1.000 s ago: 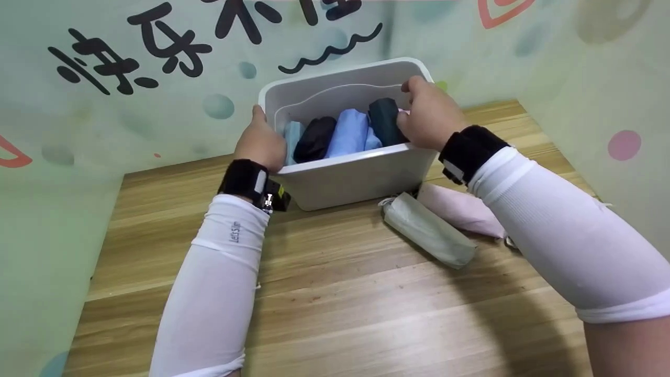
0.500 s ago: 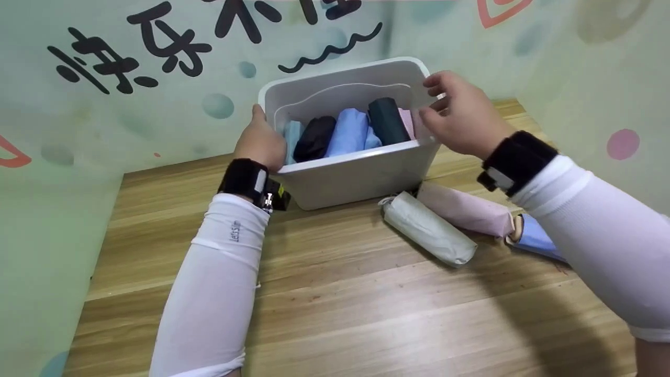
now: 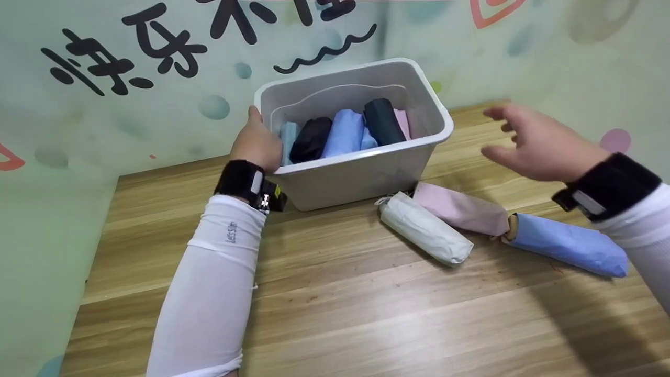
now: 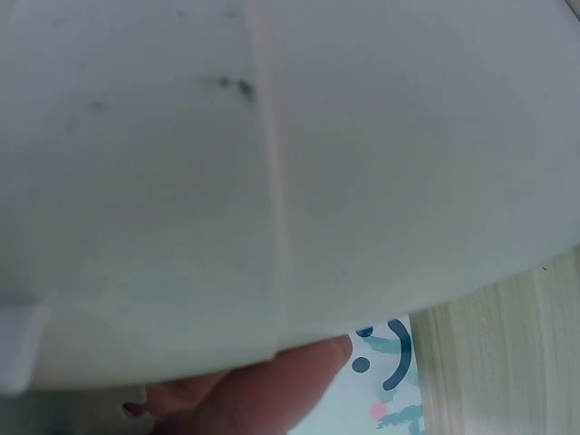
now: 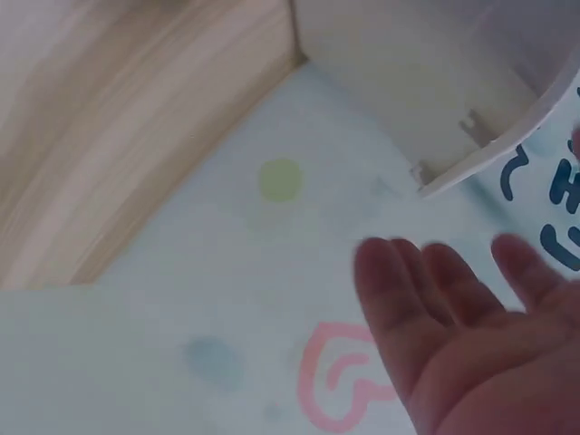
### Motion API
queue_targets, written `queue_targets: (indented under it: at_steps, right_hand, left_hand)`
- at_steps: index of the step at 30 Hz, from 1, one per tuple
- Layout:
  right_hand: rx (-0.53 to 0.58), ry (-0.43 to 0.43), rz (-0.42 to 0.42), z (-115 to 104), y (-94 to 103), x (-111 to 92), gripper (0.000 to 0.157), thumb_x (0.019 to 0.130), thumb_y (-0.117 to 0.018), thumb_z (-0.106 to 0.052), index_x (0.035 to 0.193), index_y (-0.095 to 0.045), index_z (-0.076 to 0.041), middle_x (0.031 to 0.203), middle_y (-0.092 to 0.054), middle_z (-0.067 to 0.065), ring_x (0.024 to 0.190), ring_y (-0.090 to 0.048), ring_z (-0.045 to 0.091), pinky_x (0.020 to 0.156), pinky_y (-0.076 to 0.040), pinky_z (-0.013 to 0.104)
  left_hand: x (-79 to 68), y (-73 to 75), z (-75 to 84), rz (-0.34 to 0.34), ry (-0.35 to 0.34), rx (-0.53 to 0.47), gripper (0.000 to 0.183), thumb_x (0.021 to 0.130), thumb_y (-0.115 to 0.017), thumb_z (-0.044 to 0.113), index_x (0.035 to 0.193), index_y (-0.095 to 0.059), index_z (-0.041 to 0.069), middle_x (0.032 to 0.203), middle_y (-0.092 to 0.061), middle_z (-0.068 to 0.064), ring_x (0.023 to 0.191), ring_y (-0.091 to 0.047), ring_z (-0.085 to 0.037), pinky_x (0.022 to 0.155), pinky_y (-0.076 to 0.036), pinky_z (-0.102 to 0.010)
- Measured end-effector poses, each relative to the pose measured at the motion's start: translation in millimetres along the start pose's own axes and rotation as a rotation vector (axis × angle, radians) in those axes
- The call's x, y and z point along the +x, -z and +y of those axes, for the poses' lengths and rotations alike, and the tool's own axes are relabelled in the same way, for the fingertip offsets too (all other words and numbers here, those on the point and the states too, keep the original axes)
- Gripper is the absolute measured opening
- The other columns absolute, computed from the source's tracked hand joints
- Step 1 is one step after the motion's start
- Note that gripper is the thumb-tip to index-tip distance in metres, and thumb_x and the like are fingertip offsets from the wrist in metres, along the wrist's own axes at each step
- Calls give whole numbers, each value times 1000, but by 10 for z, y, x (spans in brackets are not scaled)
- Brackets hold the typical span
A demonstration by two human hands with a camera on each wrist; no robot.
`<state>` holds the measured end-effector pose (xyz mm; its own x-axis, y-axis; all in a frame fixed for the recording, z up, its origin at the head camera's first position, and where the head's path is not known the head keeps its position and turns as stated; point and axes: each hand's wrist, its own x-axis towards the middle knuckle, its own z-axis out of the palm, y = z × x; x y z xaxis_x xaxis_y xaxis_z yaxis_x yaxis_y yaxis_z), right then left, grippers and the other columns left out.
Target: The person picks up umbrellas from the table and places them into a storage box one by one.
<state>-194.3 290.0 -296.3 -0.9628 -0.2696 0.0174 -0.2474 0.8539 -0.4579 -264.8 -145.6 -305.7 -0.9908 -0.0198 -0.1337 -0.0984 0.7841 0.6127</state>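
A light grey plastic bin (image 3: 361, 175) stands against the back wall. My left hand (image 3: 256, 141) grips its left end at the rim, thumb up along the edge. The bin's wall (image 4: 272, 199) fills most of the left wrist view, with fingers (image 4: 272, 390) at its rim. Inside lie folded umbrellas: a teal one (image 3: 289, 139), a black one (image 3: 312, 139), a blue one (image 3: 344, 133), a dark green one (image 3: 384, 121) and a pink one (image 3: 402, 123). To the bin's right my right hand (image 3: 544, 141) hovers with nothing in it, fingers spread and loosely bent.
On the wooden tabletop (image 3: 335, 314), a pale grey-green folded umbrella (image 3: 426, 230) lies in front of the bin. A pink one (image 3: 460, 208) is beside it, and a blue one (image 3: 570, 245) extends further right. Printed walls (image 3: 157, 120) enclose the back and sides.
My right hand has let go of the bin's right end and moved away to the right, uncovering the blue umbrella on the table. My left hand has stayed on the bin.
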Motion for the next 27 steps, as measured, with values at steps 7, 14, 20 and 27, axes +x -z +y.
queue_targets:
  at_steps: [7,14,20,27]
  right_hand:
    - [-177,16,-209,295,-96,-297,93,94,-79,-41,162,-30,0,161,-38,31,147,-38,51,115,-35,69]
    - [-272,-18,-312,556,-244,-587,105,80,-88,-52,156,-39,0,152,-50,33,134,-54,52,104,-47,67]
    - [-353,-91,-394,782,-380,-785,109,69,-92,-57,151,-45,-1,136,-59,35,113,-65,49,86,-54,66]
    - [-342,-158,-415,902,-499,-907,115,61,-95,-57,147,-45,0,119,-64,25,88,-63,31,69,-52,44]
  left_hand:
    - [-2,4,2,-3,1,-2,83,106,-39,22,167,13,3,166,-37,-24,147,-46,-34,124,-35,-45]
    - [0,6,-3,-5,3,10,82,107,-39,23,166,13,1,167,-35,-25,149,-43,-34,126,-33,-45]
    - [8,9,-9,-2,-10,23,83,105,-40,21,166,12,0,163,-41,-26,141,-50,-34,121,-40,-45]
    - [12,13,-3,-3,-4,27,83,105,-40,22,166,12,1,165,-39,-25,143,-49,-33,122,-38,-45]
